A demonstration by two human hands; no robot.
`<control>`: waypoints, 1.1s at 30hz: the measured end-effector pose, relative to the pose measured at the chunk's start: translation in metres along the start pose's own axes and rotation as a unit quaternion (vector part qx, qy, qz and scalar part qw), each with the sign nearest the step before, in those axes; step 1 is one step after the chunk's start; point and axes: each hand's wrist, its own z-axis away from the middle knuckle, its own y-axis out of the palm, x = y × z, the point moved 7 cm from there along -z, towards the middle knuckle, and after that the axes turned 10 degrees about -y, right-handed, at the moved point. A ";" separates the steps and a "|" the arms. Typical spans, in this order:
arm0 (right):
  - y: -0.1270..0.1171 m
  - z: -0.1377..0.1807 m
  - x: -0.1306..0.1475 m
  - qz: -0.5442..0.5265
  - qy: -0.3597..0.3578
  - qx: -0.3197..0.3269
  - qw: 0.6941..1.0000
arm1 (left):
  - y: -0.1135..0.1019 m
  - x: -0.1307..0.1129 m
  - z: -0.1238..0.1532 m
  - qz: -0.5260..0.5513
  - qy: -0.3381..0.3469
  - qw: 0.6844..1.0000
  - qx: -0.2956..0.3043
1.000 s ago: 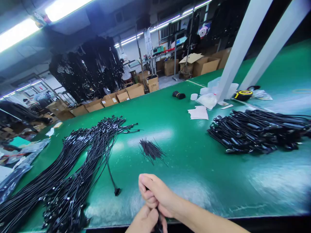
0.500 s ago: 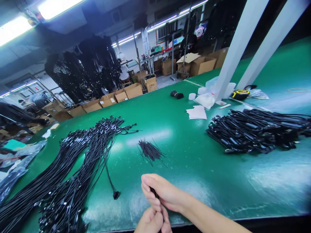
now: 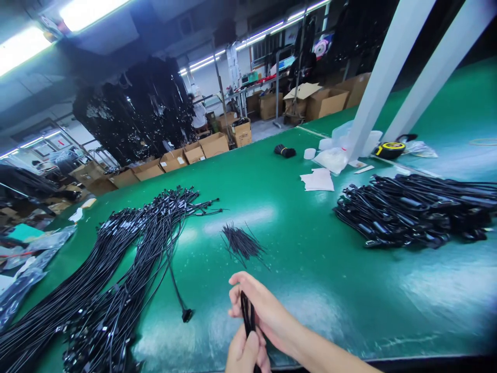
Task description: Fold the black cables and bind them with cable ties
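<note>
We hold a small looped bundle of glossy black cable (image 3: 247,315) between our two hands, low and near the front edge of the green, shiny-topped bench (image 3: 330,290). Our left hand (image 3: 245,351) is closed round its lower part; our right hand (image 3: 266,309) cups its upper end loosely, fingers parted and curled. The bundle's long axis runs away from us, its looped end leaning slightly left. A little heap of thin, straight black strips (image 3: 243,242) lies just beyond that end, well short of the far edge, its strips slanting mostly from far left to near right. Our right hand is the nearer to it. Long straight black cables (image 3: 128,259) spread to our left; folded black cable bundles (image 3: 419,212) lie piled well to our right.
</note>
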 end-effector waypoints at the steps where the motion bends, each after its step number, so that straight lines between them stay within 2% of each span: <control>1: 0.001 0.003 0.001 0.020 0.000 0.013 1.000 | -0.002 -0.001 -0.002 -0.018 0.013 1.000 0.000; 3: -0.002 0.007 -0.001 0.032 0.014 0.009 0.999 | -0.003 0.001 -0.005 -0.048 0.022 0.998 0.015; 5: -0.008 0.006 -0.005 0.005 0.026 -0.026 0.999 | -0.001 0.006 -0.007 -0.045 0.004 0.998 0.053; 8: -0.015 -0.001 -0.007 -0.037 0.027 -0.056 0.997 | 0.003 0.011 -0.006 0.037 -0.060 0.994 0.083; 12: -0.013 -0.006 -0.002 -0.047 0.027 -0.018 0.998 | 0.011 0.012 0.004 0.163 -0.156 0.970 0.091; 17: -0.013 -0.006 -0.002 -0.065 0.064 -0.014 0.996 | 0.020 -0.003 0.007 0.127 -0.123 0.978 0.109; 20: -0.013 -0.007 -0.005 -0.069 0.082 -0.020 0.994 | 0.024 -0.003 0.004 0.119 -0.104 0.981 0.113; 24: -0.014 -0.012 -0.002 -0.032 0.035 -0.031 0.998 | 0.028 0.002 -0.003 0.114 -0.062 0.987 0.091; 27: -0.017 -0.018 0.007 0.057 -0.020 -0.021 0.998 | 0.029 0.000 -0.010 0.160 -0.046 0.982 0.085; 29: -0.019 -0.017 0.023 0.189 -0.113 0.004 0.975 | 0.022 -0.011 -0.013 0.236 -0.028 0.969 0.067; 30: -0.018 -0.014 0.032 0.271 -0.171 0.023 0.947 | 0.015 -0.018 -0.014 0.278 -0.017 0.959 0.043; 33: -0.004 0.005 0.039 0.484 -0.301 0.137 0.810 | -0.009 -0.038 -0.012 0.361 -0.008 0.930 -0.065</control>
